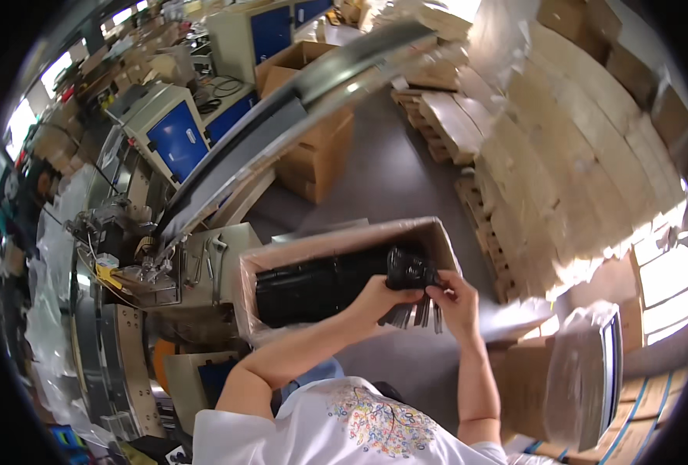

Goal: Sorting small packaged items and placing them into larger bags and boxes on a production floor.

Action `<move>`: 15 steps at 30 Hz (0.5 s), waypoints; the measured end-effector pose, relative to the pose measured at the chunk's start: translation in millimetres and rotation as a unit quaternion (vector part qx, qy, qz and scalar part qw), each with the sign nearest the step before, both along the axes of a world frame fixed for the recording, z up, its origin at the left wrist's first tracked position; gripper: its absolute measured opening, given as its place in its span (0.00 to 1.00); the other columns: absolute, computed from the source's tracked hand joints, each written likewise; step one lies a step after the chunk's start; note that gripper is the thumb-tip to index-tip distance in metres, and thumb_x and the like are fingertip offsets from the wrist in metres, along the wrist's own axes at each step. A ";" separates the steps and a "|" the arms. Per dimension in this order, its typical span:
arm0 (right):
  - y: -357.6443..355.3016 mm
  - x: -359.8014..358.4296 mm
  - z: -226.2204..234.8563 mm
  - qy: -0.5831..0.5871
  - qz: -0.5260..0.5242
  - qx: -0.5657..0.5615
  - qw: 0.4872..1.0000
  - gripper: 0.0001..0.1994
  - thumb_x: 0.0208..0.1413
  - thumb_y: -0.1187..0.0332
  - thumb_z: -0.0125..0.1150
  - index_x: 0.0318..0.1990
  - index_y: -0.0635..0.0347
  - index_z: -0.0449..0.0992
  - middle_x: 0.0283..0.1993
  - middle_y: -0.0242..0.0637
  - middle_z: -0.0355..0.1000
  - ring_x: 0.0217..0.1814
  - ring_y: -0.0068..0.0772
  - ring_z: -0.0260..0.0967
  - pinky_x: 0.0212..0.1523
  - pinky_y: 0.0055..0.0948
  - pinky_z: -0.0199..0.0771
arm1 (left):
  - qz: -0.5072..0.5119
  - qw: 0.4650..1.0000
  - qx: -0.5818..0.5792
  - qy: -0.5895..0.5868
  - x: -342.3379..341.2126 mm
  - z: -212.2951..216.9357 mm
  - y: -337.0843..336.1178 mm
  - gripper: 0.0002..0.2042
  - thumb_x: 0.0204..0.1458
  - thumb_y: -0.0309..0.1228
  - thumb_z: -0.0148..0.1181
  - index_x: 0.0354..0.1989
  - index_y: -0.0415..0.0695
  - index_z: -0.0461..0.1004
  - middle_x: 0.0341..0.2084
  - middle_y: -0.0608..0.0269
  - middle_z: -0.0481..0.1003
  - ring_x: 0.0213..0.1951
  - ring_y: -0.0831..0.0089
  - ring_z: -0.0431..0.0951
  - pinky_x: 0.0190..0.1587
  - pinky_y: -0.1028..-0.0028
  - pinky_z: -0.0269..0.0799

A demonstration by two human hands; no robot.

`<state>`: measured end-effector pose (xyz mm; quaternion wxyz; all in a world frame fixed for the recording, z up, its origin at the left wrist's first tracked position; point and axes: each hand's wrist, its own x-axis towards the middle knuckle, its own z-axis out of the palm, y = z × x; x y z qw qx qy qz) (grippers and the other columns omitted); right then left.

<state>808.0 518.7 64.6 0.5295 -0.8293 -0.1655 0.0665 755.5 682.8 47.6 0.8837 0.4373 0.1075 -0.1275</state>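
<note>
In front of me, above the near edge of an open cardboard box, I hold a bundle of thin black strips. Its top is shiny and bunched, and loose strip ends hang below my fingers. My left hand is wrapped round the bundle from the left. At its right side my right hand is closed, the fingertips pinching the bundle's edge. Shiny black packed pieces lie in rows inside the box, which has a clear plastic liner. What exactly the strips are, I cannot tell.
A bench with wrenches and a small machine stands left of the box. A long metal rail slants across beyond it. Stacked cardboard sheets on pallets rise at the right. A plastic-covered carton stands at the near right.
</note>
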 end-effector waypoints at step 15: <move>319.6 294.4 180.5 -0.273 0.342 -0.244 0.865 0.18 0.37 0.61 0.65 0.31 0.69 0.76 0.27 0.52 0.73 0.27 0.41 0.72 0.32 0.32 0.70 | 0.179 0.984 -0.021 -0.005 198.0 157.0 250.9 0.14 0.45 0.19 0.53 0.43 0.33 0.66 0.35 0.51 0.74 0.36 0.60 0.77 0.42 0.60 0.76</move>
